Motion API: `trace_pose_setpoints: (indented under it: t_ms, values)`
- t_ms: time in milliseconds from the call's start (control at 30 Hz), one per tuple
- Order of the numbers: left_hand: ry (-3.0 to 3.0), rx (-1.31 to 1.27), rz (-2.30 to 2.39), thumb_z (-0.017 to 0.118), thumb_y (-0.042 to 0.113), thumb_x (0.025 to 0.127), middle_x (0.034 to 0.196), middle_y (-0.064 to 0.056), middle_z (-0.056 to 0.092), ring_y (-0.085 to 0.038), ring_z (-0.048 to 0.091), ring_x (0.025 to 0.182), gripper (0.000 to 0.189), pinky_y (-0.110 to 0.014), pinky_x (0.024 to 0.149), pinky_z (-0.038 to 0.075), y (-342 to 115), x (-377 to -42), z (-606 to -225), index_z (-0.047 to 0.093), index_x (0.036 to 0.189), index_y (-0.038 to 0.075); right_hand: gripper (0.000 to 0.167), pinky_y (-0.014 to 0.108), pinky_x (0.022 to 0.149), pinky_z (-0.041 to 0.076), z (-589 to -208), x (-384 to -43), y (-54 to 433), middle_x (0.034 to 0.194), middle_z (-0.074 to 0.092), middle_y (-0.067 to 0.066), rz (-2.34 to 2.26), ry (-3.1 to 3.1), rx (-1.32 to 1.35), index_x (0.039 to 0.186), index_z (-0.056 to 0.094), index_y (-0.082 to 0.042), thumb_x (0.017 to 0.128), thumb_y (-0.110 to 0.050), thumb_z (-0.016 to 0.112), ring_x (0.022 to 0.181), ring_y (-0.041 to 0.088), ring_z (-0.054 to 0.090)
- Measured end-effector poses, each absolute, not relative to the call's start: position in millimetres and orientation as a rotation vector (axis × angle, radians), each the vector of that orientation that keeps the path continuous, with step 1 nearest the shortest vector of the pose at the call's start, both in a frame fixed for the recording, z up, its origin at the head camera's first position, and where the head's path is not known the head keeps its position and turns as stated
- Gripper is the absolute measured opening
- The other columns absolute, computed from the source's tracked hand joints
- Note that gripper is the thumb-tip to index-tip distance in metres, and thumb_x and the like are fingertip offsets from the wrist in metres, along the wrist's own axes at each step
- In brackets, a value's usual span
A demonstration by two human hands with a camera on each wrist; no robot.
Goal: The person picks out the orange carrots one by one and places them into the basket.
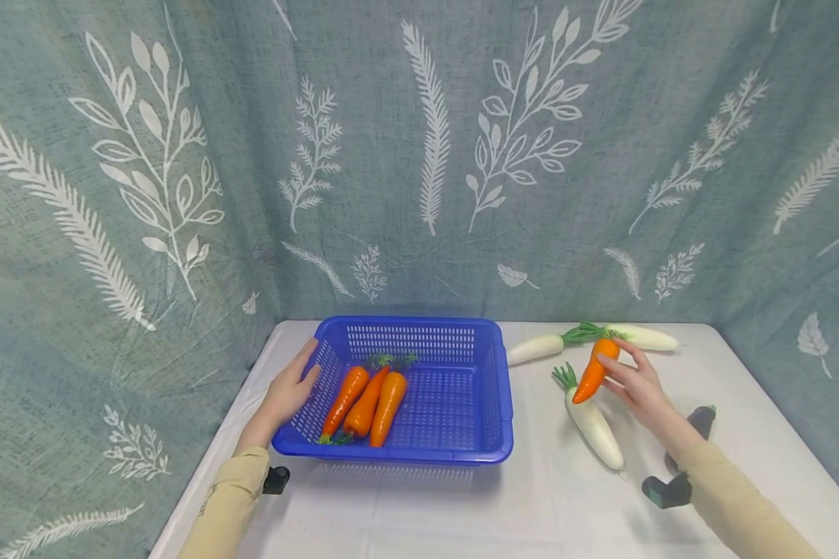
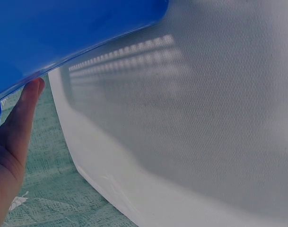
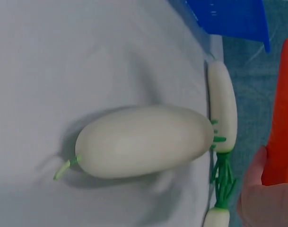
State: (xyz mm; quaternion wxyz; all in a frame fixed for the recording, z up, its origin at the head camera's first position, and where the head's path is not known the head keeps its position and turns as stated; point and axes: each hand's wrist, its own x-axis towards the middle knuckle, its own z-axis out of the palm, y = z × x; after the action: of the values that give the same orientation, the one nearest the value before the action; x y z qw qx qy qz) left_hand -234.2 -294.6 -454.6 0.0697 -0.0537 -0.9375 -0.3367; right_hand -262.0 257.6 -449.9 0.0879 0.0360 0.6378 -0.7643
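Observation:
In the head view, my right hand (image 1: 636, 384) pinches an orange carrot (image 1: 597, 371) above the table's right half, its tip pointing down and left. The right wrist view shows part of that carrot (image 3: 282, 113) beside the thumb. Below it lies a white radish (image 1: 596, 428) with green stems. My left hand (image 1: 287, 392) rests against the left side of a blue plastic basket (image 1: 492, 388), fingers fairly straight. From the left wrist, its fingertips meet the basket's rim (image 2: 54, 65). Inside the basket, several carrots (image 1: 389, 407) lie on the left.
Two more white radishes, a left one (image 1: 534, 349) and a right one (image 1: 643, 338), lie along the back edge, leaves together. A dark eggplant (image 1: 701, 421) lies near the right forearm, with a dark green-ended object (image 1: 667, 491) partly behind the sleeve. A patterned curtain (image 1: 391, 155) surrounds the white table.

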Motion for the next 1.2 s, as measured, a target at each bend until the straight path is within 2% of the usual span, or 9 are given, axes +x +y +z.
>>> trace_pose_setpoints:
  t_ms: [367, 567, 700, 1000, 1167, 1200]
  values:
    - [-2.821, -0.163, -1.001, 0.037, 0.015, 0.101, 0.155, -0.023, 0.023, -0.043, 0.025, 0.14, 0.053, -0.055, 0.115, 0.021, -294, -233, -454, 0.022, 0.149, -0.001, 0.053, 0.011, 0.081, 0.051, -446, -258, 237, 0.1, 0.055, -0.023, -2.245, 1.93, 0.013, 0.141, 0.028, -0.022, 0.096, -0.023, 0.055, 0.09, -0.007, 0.061]
    - [-2.812, -0.16, -0.988, 0.037, 0.015, 0.101, 0.153, -0.023, 0.025, -0.044, 0.028, 0.139, 0.052, -0.056, 0.114, 0.023, -293, -232, -452, 0.023, 0.149, -0.001, 0.038, 0.013, 0.082, 0.051, -445, -255, 223, 0.103, 0.055, -0.022, -2.25, 1.916, 0.003, 0.13, 0.036, -0.03, 0.097, -0.023, 0.053, 0.091, -0.007, 0.061]
    - [-2.821, -0.154, -0.987, 0.037, 0.015, 0.101, 0.154, -0.023, 0.025, -0.043, 0.027, 0.139, 0.052, -0.055, 0.115, 0.022, -293, -232, -452, 0.022, 0.149, -0.001, 0.035, 0.014, 0.084, 0.05, -444, -252, 212, 0.105, 0.053, -0.021, -2.259, 1.913, -0.018, 0.128, 0.038, -0.031, 0.097, -0.021, 0.053, 0.091, -0.006, 0.06]
    - [-2.833, -0.142, -1.012, 0.037, 0.016, 0.102, 0.154, -0.022, 0.023, -0.042, 0.026, 0.14, 0.053, -0.055, 0.116, 0.021, -290, -228, -448, 0.022, 0.149, 0.0, 0.033, 0.018, 0.085, 0.051, -440, -249, 184, 0.091, 0.066, -0.019, -2.328, 1.82, -0.035, 0.124, 0.041, -0.028, 0.097, -0.011, 0.051, 0.087, -0.002, 0.063]
    - [-2.778, -0.187, -1.049, 0.037, 0.026, 0.101, 0.154, -0.022, 0.025, -0.045, 0.026, 0.138, 0.055, -0.058, 0.114, 0.02, -293, -227, -452, 0.024, 0.15, 0.003, 0.042, 0.018, 0.084, 0.052, -436, -247, 172, 0.09, 0.065, -0.019, -2.319, 1.836, -0.022, 0.134, 0.036, -0.022, 0.097, -0.011, 0.052, 0.088, -0.002, 0.063]
    - [-2.759, -0.197, -1.037, 0.036, 0.029, 0.102, 0.154, -0.021, 0.026, -0.044, 0.028, 0.138, 0.055, -0.055, 0.115, 0.022, -293, -227, -453, 0.025, 0.15, 0.005, 0.044, 0.018, 0.084, 0.052, -436, -247, 169, 0.09, 0.065, -0.018, -2.32, 1.836, -0.017, 0.136, 0.034, -0.02, 0.096, -0.011, 0.052, 0.088, -0.002, 0.063]
